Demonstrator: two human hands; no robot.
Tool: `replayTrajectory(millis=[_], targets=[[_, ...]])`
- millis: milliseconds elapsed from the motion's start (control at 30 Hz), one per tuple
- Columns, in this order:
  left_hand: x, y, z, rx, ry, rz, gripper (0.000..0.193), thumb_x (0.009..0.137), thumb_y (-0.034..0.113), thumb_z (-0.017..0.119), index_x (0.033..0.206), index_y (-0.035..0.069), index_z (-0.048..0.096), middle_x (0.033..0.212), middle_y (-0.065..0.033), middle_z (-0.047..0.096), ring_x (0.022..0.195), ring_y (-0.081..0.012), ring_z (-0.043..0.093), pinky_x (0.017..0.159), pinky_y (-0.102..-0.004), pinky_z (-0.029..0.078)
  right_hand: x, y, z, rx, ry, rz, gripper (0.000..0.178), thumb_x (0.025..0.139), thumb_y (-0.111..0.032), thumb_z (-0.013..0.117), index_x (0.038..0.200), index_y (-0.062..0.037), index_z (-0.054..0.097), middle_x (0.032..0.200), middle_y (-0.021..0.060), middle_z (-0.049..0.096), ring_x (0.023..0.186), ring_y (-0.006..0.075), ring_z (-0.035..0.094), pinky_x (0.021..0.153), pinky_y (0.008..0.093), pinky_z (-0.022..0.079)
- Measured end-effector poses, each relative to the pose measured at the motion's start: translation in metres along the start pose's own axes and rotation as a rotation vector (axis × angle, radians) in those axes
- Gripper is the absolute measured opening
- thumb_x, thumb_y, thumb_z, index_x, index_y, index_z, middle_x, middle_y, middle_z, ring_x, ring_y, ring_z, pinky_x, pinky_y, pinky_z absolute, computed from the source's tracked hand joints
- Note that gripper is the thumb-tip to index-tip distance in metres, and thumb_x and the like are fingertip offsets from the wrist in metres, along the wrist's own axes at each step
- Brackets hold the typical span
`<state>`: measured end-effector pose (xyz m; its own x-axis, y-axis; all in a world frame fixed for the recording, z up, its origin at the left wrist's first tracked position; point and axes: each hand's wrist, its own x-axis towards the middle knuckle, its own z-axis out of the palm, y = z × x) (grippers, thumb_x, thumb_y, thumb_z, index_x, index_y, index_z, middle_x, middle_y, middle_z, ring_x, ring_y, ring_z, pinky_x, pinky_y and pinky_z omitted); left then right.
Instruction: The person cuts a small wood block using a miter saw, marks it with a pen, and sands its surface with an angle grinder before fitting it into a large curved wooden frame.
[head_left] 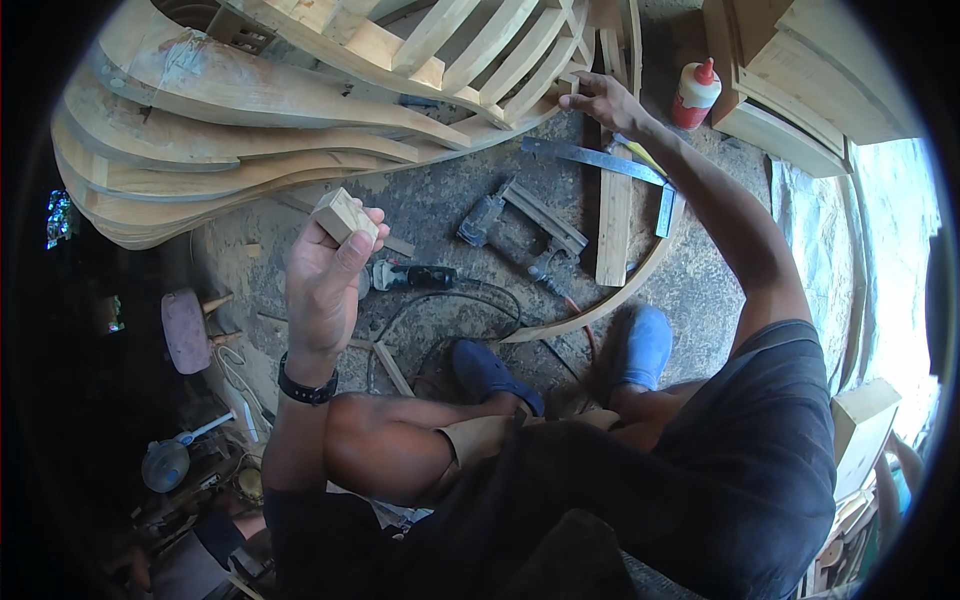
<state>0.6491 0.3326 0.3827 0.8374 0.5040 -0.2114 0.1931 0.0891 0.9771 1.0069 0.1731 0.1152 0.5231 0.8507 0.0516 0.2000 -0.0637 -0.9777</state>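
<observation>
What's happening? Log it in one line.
left hand: holds wooden block | right hand: at curved wooden frame | nail gun: on floor

Floor (pixel 707 290) strewn from eight o'clock round to two

A nail gun (pixel 484 220) lies near twelve o'clock of centre, joined to an orange hose (pixel 592 340). Toward ten rests an angle grinder (pixel 415 276). Near one, a steel square (pixel 590 157) crosses a plank (pixel 613 240); farther out, between one and two, sits a red-tipped bottle (pixel 696 96). A pinkish block (pixel 186 332) lies at nine, a round-headed, white-handled object (pixel 166 466) at eight.
</observation>
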Motion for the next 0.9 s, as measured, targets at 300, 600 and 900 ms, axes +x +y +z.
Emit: replayTrajectory(millis=[300, 600, 900], targets=[[0.000, 0.004, 0.010, -0.033, 0.046, -0.007, 0.044, 0.092, 0.012, 0.072, 0.128, -0.002, 0.052, 0.118, -0.0135, 0.063, 0.107, -0.0174, 0.061, 0.101, -0.0323, 0.047, -0.006, -0.005, 0.002, 0.195, -0.079, 0.120, 0.043, 0.092, -0.034, 0.070, 0.120, -0.0027, 0.065, 0.100, 0.0014, 0.066, 0.096, 0.0121, 0.057, 0.091, 0.0321, 0.043], [0.000, 0.001, 0.005, -0.022, -0.006, 0.012, 0.043, 0.096, 0.010, 0.066, 0.132, -0.002, 0.047, 0.122, -0.0152, 0.060, 0.111, -0.0193, 0.060, 0.103, -0.0338, 0.048, 0.003, 0.020, -0.004, 0.170, -0.074, 0.103, 0.040, 0.093, -0.028, 0.068, 0.123, -0.0018, 0.063, 0.104, 0.0035, 0.067, 0.099, 0.0148, 0.058, 0.094, 0.0319, 0.043], [-0.001, 0.002, 0.004, -0.004, -0.006, 0.016, 0.042, 0.095, 0.010, 0.067, 0.131, -0.002, 0.048, 0.123, -0.0153, 0.060, 0.111, -0.0197, 0.060, 0.103, -0.0341, 0.048, 0.005, 0.014, 0.000, 0.189, 0.022, 0.023, 0.042, 0.094, -0.009, 0.061, 0.135, -0.0020, 0.053, 0.111, 0.0074, 0.067, 0.105, 0.0169, 0.060, 0.099, 0.0322, 0.044]])
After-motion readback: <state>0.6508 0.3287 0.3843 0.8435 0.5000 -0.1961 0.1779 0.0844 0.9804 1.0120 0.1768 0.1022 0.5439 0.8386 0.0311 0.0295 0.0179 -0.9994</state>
